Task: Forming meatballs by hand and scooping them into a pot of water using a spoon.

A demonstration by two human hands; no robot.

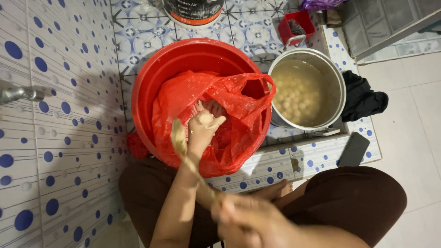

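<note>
Left hand (204, 126) clenches paste inside red plastic bag (239, 124); right hand (250, 220) blurred, grip indeterminate; squeeze evenly over the 1 red plastic basin (151, 82).

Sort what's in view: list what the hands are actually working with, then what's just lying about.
In use:
- left hand inside the red plastic bag
- red basin holding that bag
- right hand, blurred, close to the camera

Lying about:
- metal pot of pale balls in liquid
- black cloth
- phone
- small red container
- wall tap
</note>
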